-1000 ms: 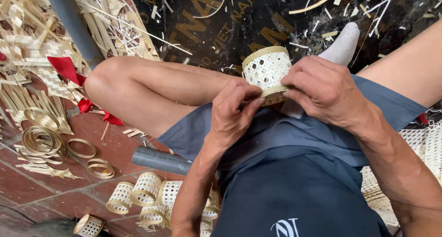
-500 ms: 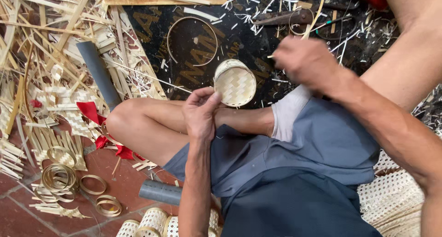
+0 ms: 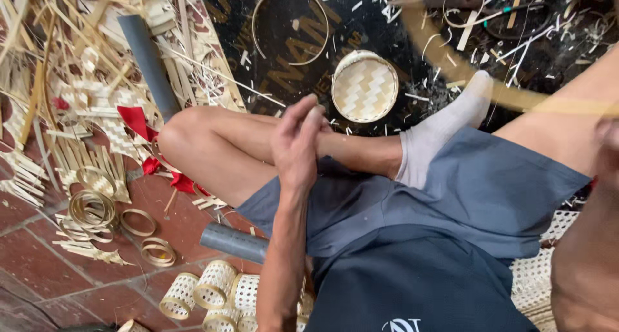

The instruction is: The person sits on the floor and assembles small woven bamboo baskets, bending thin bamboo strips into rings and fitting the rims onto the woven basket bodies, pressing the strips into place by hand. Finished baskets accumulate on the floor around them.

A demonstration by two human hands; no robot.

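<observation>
While the left hand (image 3: 298, 148) hangs over the person's bent shin with its fingers loosely curled and nothing in them, the small round woven bamboo basket (image 3: 365, 86) lies just beyond its fingertips on the black printed mat (image 3: 303, 29), apart from the hand and showing its pale herringbone weave. The right hand (image 3: 608, 145) sits at the right edge of the view, mostly cut off and blurred, so whether its fingers are apart or closed cannot be told. A long pale bamboo strip (image 3: 490, 90) arcs from beside that hand up over the mat, blurred, passing above the grey-socked foot (image 3: 445, 129); whether the hand holds it is unclear. Past the basket lies a thin bamboo hoop (image 3: 258, 16) on the mat. To the left of the left hand, beyond the knee, a grey plastic pipe (image 3: 149, 64) lies among loose bamboo splints (image 3: 71, 80) and scraps of red ribbon (image 3: 137, 120). Nearer the person, below the left forearm, stand several openwork woven bamboo rings (image 3: 216, 283), with coiled bamboo hoops (image 3: 93, 209) on the red tile floor (image 3: 39, 280) beside them, and a second grey pipe (image 3: 235, 242) by the thigh.
</observation>
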